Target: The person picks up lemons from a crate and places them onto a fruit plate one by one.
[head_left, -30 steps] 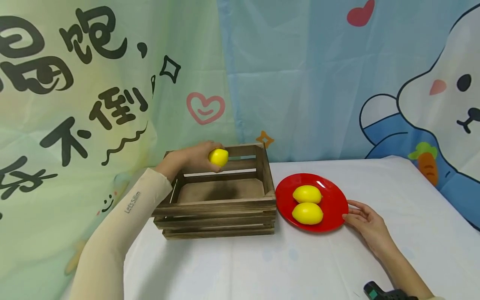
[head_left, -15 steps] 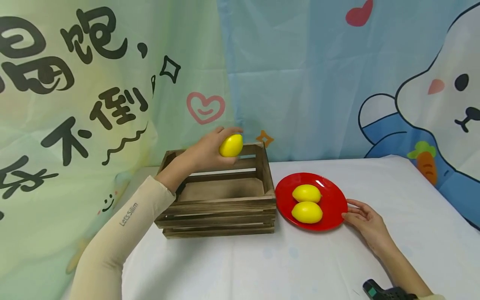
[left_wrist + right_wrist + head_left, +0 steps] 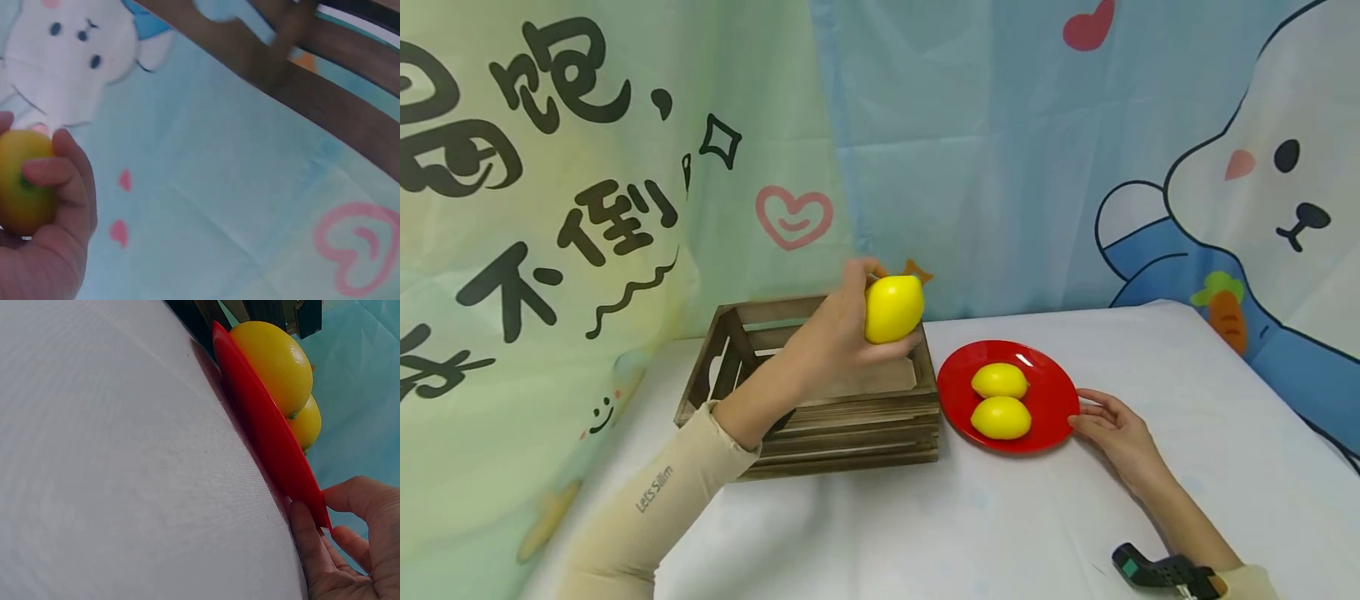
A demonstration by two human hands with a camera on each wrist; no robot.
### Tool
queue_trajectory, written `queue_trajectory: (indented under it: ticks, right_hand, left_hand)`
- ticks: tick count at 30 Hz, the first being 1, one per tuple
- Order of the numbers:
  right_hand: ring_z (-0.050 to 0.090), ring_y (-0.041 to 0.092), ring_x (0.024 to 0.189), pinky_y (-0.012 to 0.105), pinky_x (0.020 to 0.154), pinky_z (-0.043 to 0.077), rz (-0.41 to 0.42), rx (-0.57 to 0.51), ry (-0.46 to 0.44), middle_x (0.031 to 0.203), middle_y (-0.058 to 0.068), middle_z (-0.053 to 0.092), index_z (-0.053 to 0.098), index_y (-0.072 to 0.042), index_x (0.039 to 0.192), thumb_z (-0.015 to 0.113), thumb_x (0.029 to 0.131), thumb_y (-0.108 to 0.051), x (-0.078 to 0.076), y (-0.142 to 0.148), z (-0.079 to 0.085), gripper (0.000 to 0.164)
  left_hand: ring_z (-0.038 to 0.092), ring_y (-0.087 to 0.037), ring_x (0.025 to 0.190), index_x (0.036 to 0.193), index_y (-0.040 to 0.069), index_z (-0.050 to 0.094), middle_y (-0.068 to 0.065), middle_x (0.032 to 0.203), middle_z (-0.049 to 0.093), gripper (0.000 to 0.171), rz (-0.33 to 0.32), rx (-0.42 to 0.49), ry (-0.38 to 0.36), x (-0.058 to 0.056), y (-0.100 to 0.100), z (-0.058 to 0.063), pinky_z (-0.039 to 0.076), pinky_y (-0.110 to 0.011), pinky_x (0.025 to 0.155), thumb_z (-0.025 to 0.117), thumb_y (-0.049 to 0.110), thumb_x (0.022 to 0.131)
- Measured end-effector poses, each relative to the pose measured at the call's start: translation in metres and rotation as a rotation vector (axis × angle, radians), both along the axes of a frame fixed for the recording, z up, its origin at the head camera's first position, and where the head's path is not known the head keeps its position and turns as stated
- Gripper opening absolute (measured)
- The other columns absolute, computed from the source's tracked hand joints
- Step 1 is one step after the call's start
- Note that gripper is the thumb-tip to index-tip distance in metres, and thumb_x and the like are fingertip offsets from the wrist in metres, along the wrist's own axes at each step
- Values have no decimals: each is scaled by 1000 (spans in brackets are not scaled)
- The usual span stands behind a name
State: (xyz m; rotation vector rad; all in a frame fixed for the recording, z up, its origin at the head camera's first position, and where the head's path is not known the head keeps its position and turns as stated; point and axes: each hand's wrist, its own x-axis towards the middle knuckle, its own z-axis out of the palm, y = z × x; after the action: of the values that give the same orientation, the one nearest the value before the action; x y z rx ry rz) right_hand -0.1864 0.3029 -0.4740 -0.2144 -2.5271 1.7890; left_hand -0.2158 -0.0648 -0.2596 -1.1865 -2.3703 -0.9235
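Note:
In the head view my left hand [image 3: 838, 329] grips a yellow lemon [image 3: 893, 309] above the right part of a slatted wooden crate [image 3: 857, 437]. The left wrist view shows fingers curled round that lemon [image 3: 28, 187]. Right of the crate lies a red plate [image 3: 955, 392] with two lemons on it, a far one [image 3: 1000, 381] and a near one [image 3: 1001, 417]. My right hand [image 3: 1116, 433] pinches the plate's right rim. From the right wrist, the thumb is seen on top of the plate [image 3: 269, 444] edge and fingers beneath it.
A white cloth [image 3: 1000, 517] covers the table. Behind it hangs a printed curtain [image 3: 962, 167] with a cartoon bear. The crate's right side stands close against the plate's left rim. A black device [image 3: 1165, 571] is strapped to the right wrist.
My left hand has lifted the lemon up from over the crate's middle and carried it rightward and nearer the camera. The view has turned slightly right. The right hand keeps its hold on the plate.

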Motion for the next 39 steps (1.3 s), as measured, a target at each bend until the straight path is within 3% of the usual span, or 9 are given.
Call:
queue_trajectory:
  ticks: [8,12,15,21,24,27,31,39]
  right_hand:
    - [57,-14,87,11,77,51,13,-19,11,122,15,56,33,2,146,63,96,-26,1,2,0,65]
    - [58,-13,87,12,77,51,18,-36,19,115,4,57,33,3,146,63,96,-24,1,4,1,65]
    - [58,-12,87,12,78,52,17,-45,11,117,7,57,32,3,146,63,96,-24,2,3,1,65]
    - [57,-13,89,13,82,51,3,-36,-18,131,24,49,31,0,148,65,95,-28,4,1,0,69]
    - [57,-12,89,13,83,50,5,-30,-21,134,26,46,29,0,149,62,96,-28,5,1,0,68]
    - [57,-11,90,13,84,49,6,-17,-26,135,26,46,29,-1,150,61,97,-29,5,1,-1,68]
    - [58,-10,91,15,84,50,-6,-14,-35,135,24,48,30,-3,149,65,95,-32,5,1,-1,71]
    - [57,-14,90,13,82,50,-12,-25,-18,133,26,49,31,-1,148,65,95,-26,5,0,0,68]
  left_hand:
    - [58,-19,92,125,2,31,-12,113,52,66,-55,75,40,42,27,-13,54,-22,81,79,13,81]
    - [61,-19,93,125,3,35,-11,115,53,65,-90,70,118,55,42,-24,52,-20,85,80,15,79]
    - [62,-19,96,125,3,37,-10,117,54,66,-111,72,151,62,54,-33,50,-18,89,81,18,78]
    - [57,-19,109,127,7,40,-9,122,52,67,-165,88,86,74,80,-52,46,-16,95,83,19,77]
    - [57,-18,105,128,10,43,-8,122,49,66,-175,80,23,77,92,-66,48,-12,86,83,20,76]
    - [60,-13,94,129,15,46,-6,120,48,65,-130,14,-38,76,102,-82,47,-8,77,83,26,77]
    - [59,-5,82,128,22,50,0,115,53,62,-6,-142,-112,72,111,-103,47,-10,72,81,41,78]
    - [58,-5,87,129,23,53,7,118,59,63,171,-284,-279,53,127,-134,48,-22,69,77,51,78]
